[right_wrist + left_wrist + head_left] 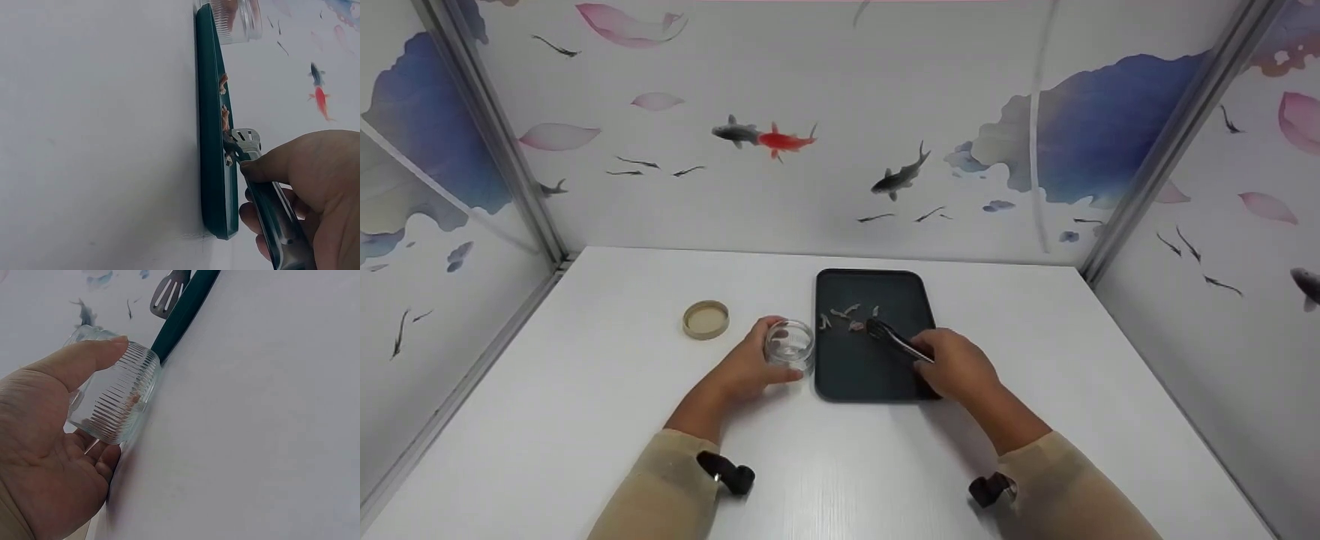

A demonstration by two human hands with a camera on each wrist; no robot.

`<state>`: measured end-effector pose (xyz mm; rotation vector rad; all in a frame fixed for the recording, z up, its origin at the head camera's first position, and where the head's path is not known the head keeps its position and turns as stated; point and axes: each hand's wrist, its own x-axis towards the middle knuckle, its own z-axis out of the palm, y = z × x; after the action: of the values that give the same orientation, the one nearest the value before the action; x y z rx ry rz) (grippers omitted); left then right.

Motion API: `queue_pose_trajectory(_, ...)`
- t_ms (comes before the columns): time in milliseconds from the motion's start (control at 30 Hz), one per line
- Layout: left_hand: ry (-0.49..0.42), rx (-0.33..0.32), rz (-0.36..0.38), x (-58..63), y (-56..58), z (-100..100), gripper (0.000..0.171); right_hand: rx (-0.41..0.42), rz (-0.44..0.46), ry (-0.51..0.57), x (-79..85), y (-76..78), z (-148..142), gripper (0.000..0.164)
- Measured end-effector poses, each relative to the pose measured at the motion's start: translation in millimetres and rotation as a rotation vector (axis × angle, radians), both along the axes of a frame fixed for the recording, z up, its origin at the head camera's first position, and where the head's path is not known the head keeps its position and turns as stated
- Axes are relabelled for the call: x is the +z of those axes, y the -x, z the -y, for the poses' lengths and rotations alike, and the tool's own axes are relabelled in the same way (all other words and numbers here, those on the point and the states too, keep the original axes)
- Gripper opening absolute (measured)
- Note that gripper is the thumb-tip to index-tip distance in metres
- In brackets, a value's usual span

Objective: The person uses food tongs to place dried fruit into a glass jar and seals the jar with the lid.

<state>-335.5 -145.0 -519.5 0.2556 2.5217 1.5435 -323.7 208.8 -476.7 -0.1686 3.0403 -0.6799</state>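
Note:
My left hand [744,367] grips a clear ribbed glass jar [790,343], its thumb and fingers round the sides. The jar stands right beside the left edge of a dark green tray [870,384]. A small brownish bit [134,400] shows low in the jar in the left wrist view. My right hand [966,366] holds tongs [901,344] with dark handles and slotted heads, tips low over the tray. Several small, dry-looking brownish pieces [856,326] lie scattered on the tray's left half, close to the tong tips.
A round tan lid [706,321] lies on the white table [607,367] to the left of the jar. White panels [825,217] printed with fish and petals enclose the table at the back and both sides. Metal posts [521,150] stand at the corners.

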Motion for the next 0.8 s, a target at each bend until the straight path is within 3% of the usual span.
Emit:
queue_pose_trajectory(233, -0.011, 0.007, 0.012, 1.6, -1.5, 0, 0.1, 0.01, -0.018, 0.01, 7.5, -3.4, 3, 0.026)
queue_pose_trajectory(800, -0.009, 0.019, 0.014, 1.7, -2.0, -2, 0.1, 0.038, -0.077, 0.067, 31.1, -21.3, 30, 0.038)
